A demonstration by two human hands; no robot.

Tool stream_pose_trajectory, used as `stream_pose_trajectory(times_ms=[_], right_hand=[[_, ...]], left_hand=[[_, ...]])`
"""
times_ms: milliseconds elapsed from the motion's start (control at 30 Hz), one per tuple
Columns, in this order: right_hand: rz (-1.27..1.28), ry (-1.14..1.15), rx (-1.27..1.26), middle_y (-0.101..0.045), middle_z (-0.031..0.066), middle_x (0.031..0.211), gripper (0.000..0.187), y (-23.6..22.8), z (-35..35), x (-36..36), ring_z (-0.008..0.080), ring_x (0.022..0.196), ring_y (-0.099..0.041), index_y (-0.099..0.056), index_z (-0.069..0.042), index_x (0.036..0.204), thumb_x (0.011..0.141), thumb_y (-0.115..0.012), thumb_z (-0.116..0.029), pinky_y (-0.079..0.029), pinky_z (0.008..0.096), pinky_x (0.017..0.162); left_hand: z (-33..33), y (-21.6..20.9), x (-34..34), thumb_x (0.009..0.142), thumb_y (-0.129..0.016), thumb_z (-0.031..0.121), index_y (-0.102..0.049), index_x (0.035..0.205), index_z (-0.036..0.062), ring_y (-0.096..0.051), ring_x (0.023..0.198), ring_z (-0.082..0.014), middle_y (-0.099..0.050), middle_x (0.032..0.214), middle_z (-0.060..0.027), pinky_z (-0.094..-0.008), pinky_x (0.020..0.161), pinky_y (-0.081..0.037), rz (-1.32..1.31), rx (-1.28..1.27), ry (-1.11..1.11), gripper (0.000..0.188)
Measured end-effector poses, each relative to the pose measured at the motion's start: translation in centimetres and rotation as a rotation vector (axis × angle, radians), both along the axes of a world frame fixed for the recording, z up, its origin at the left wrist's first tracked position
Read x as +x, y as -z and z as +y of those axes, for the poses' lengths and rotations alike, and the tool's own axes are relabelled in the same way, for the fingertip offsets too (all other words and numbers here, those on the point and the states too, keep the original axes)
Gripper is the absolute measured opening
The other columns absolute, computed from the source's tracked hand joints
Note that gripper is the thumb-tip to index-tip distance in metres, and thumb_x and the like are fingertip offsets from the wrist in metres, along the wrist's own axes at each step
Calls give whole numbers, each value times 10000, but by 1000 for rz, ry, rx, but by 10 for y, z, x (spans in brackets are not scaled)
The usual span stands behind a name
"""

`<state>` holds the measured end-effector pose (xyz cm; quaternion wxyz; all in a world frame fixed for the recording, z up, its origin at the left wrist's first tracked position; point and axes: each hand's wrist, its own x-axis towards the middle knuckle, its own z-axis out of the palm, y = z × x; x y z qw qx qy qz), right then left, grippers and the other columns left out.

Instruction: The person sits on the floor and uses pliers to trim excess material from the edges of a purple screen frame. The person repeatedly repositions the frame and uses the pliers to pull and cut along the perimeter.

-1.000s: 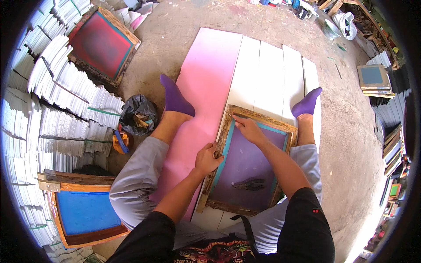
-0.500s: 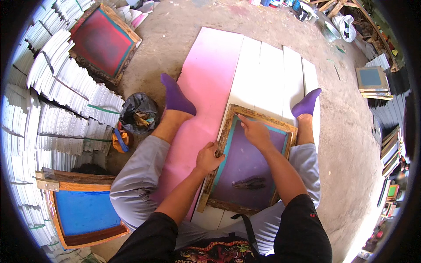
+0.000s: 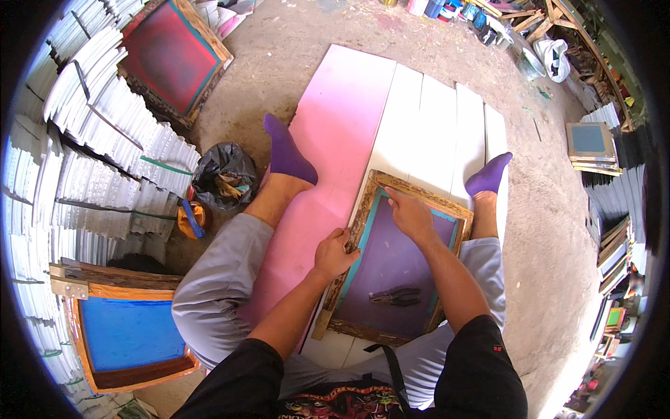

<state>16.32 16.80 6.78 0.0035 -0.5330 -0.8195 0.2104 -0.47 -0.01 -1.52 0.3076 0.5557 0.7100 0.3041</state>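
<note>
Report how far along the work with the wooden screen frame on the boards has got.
Done: the wooden screen frame lies flat on the white boards between the legs; the left board is already pink. In hand: the left hand steadies the frame's left edge while the right hand presses the purple mesh near the top. Left: three boards are still white.
</note>
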Motion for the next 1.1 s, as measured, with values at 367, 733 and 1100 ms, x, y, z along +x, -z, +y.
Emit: stream_pose_trajectory(times_ms=[367,733,1100], right_hand=[[-70,-31,49,-724,212,969,399,8,2,3,432,920,-703,-559,-266,1431,1037,-513,-315,-545,560,777],[-342,-155,125,-722,181,937,500,3,2,-15,374,877,-713,-519,-237,1484,988,-519,-170,-565,516,718],[15,-137,-173,-669,260,1238,443,-9,25,3,429,1147,-644,-537,-173,1461,1025,-522,-242,-501,546,984]], left_hand=[[1,-6,0,753,-785,295,-618,1324,-36,-679,989,-355,-656,1109,-152,-436,858,-558,48,-28,4,681],[2,-7,2,723,-775,286,-628,1301,-46,-678,970,-348,-659,1085,-154,-428,848,-559,28,-28,18,682],[6,-16,-1,717,-790,276,-652,1249,-65,-679,972,-350,-665,1079,-177,-419,853,-558,53,-71,23,647]])
